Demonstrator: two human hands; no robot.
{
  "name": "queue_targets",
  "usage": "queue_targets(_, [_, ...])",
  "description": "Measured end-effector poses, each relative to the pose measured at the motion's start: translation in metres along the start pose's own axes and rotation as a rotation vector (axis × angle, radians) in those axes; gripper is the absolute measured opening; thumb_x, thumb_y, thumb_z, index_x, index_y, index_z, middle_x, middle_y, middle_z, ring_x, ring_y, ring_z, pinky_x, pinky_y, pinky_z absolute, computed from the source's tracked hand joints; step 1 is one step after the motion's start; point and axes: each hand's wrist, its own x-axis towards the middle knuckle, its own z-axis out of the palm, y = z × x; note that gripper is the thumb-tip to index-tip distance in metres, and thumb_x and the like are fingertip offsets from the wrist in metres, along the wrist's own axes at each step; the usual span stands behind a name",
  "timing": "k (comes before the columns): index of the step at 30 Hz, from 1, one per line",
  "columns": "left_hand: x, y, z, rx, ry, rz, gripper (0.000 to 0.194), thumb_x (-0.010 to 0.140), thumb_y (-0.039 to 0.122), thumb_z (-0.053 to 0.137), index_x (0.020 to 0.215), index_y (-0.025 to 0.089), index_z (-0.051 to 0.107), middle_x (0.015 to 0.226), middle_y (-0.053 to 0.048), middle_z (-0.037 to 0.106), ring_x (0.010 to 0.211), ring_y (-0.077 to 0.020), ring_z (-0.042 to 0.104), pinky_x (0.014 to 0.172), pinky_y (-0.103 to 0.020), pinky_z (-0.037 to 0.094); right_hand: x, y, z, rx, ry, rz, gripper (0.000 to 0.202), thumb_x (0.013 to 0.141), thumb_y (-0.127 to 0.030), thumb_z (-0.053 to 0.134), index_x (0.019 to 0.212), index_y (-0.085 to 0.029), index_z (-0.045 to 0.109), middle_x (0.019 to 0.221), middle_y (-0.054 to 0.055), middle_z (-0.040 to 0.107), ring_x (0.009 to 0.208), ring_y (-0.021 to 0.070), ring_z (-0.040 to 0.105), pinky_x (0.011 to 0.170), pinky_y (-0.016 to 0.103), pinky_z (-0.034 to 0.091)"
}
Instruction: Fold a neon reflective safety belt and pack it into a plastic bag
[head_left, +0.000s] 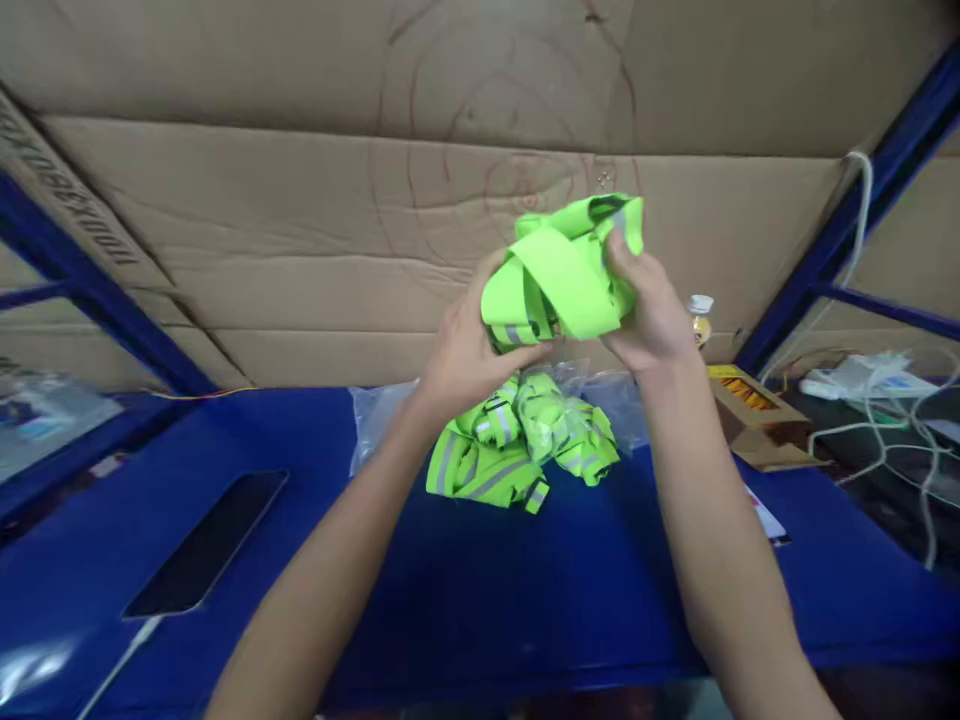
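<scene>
Head view: both hands are raised at centre frame, clamped on one bundle of neon-green reflective strap [561, 272]. The left hand [463, 352] grips its lower left edge; the right hand [651, 315] pinches the upper right, thumb on top. Directly below, a pile of similar green straps [517, 440] lies on clear plastic wrap [379, 415] on the blue table [525, 590]. A small bottle [700, 318] and an open cardboard box [757, 415] stand at right.

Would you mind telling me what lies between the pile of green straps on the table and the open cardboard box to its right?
In the head view, crinkled clear plastic bags and the person's right forearm lie between the strap pile and the box.
</scene>
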Motion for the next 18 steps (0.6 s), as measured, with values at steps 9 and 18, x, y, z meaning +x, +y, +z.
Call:
queue_targets(9, [-0.003,-0.010,-0.026,-0.594,-0.164,-0.510,0.048,0.068,0.040,0.103,0.101,0.016,0.078,0.090,-0.006,0.080,0.072,-0.0185,0.074,0.068,-0.026,0.062,-0.004,-0.012,-0.048,-1.023,0.130,0.147,0.036,0.090,-0.053,0.085,0.083,-0.019,0.077,0.070,0.007,0.076,0.055,0.0220,0.068,0.053,0.035,0.053])
queue_targets(18, [0.009,0.008,-0.018,-0.826,0.058,-0.721,0.043,0.076,0.051,0.094,0.091,0.017,0.073,0.071,-0.004,0.071,0.054,-0.0171,0.066,0.050,-0.027,0.058,-0.022,-0.012,0.022,-1.250,-0.214,-0.397,0.060,0.088,-0.049,0.085,0.139,-0.020,0.070,0.139,0.014,0.078,0.126,0.0356,0.072,0.105,0.048,0.057])
